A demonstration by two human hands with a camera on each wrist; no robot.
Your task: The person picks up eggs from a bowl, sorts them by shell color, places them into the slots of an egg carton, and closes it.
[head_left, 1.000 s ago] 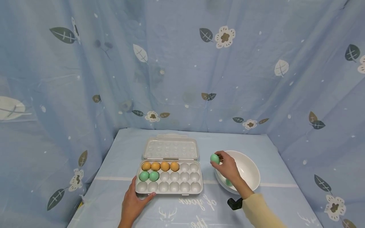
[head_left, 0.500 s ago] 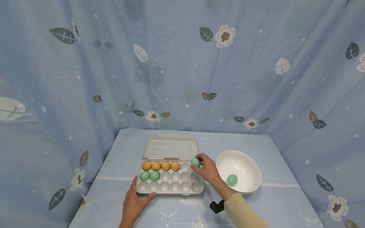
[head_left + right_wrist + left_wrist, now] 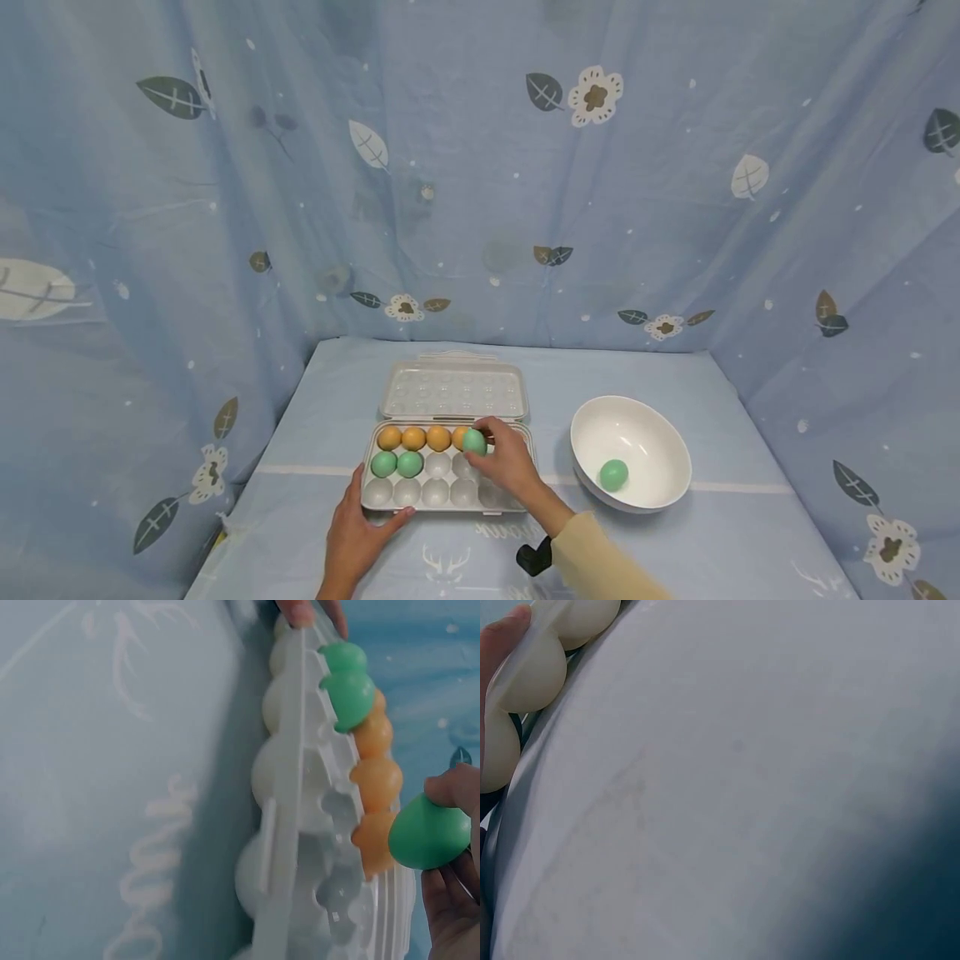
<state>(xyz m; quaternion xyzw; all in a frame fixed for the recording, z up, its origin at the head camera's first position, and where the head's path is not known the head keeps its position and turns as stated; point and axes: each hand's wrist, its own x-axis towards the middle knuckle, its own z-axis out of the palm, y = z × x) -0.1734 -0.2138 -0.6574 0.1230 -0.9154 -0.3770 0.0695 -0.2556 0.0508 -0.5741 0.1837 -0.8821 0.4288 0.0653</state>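
My right hand [image 3: 513,467] pinches a green egg [image 3: 474,442] between thumb and fingertips, above the back and middle rows of an open egg carton [image 3: 436,493]. In the right wrist view the held egg [image 3: 429,832] is clear of the cups, beside the orange eggs [image 3: 377,784]. Several orange eggs stand in the carton's back row; two green eggs [image 3: 397,464] sit at the left of the middle row. The visible front-row cups are bare. My left hand [image 3: 351,537] holds the carton's front left corner, thumb along the front rim. My right hand hides the carton's right part.
A white bowl [image 3: 660,450] with one green egg [image 3: 613,475] in it stands right of the carton. The carton's lid [image 3: 454,392] lies folded back behind it. Patterned blue curtains [image 3: 480,208] hang at the table's back and sides.
My right hand has carried the green egg left, from the bowl's rim across the carton's right end to above its middle. The left hand keeps its place on the carton.
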